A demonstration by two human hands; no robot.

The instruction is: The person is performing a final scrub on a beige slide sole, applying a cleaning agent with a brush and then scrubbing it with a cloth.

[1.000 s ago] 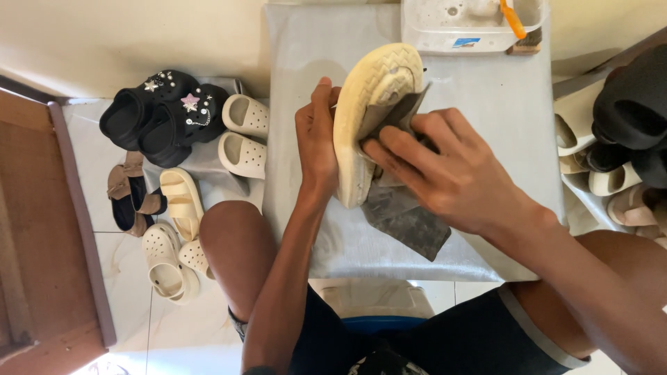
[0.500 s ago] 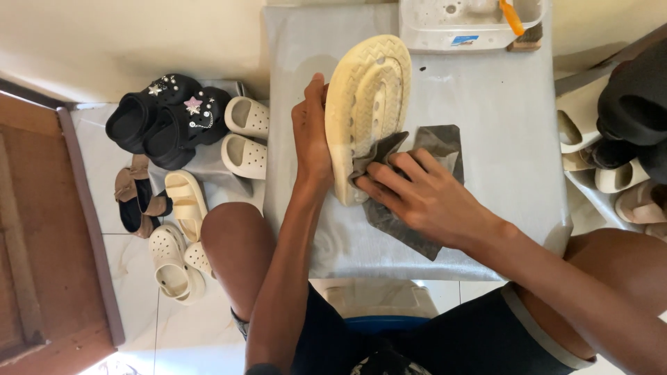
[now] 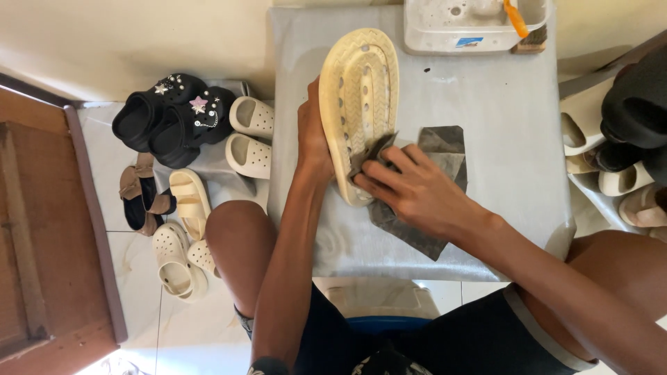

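Right hand – cloth – sandal sole

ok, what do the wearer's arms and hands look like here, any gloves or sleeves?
Both bare: no gloves, sleeves, watch or rings visible on the left hand or right hand. Forearms uncovered up to the frame edge. Only clothing in view is dark shorts with a pale hem band.

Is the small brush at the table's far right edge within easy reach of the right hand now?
Probably yes: bare table lies between the right hand and the brush, though that hand presses a grey cloth.
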